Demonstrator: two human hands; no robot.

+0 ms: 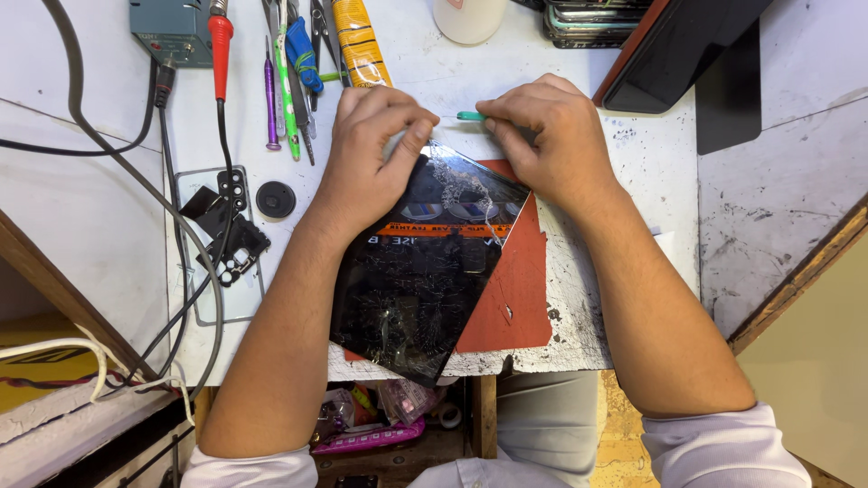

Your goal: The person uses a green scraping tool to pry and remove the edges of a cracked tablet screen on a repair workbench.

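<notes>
Scuffed white workbench (633, 163), perhaps a repair shop

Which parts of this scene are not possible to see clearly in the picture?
Head view only:
- Upper corner of the cracked black glass screen panel: covered by the left hand.
- Tip of the thin green-handled tool: hidden between the hands; the right hand covers its other end.
- Grey box-shaped device: cut off by the top edge.
- Items in the open drawer: too small and shadowed.
</notes>
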